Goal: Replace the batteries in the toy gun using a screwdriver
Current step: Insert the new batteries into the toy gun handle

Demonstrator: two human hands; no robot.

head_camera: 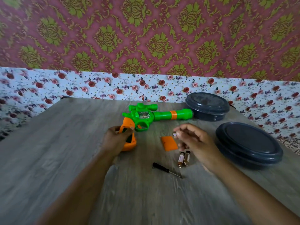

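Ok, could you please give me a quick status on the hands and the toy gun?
Left hand grips toy gun handle, compartment open. Right hand pinches something small, blurred. Cover, two batteries, screwdriver on table. Nothing blocking.

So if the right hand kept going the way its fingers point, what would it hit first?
Probably the toy gun's orange grip, held by the left hand. The right hand points leftward above the orange cover, though height is hard to judge.

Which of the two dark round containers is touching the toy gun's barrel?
The far container: the toy gun barrel tip meets its side. The nearer container lies apart, beside the right hand.
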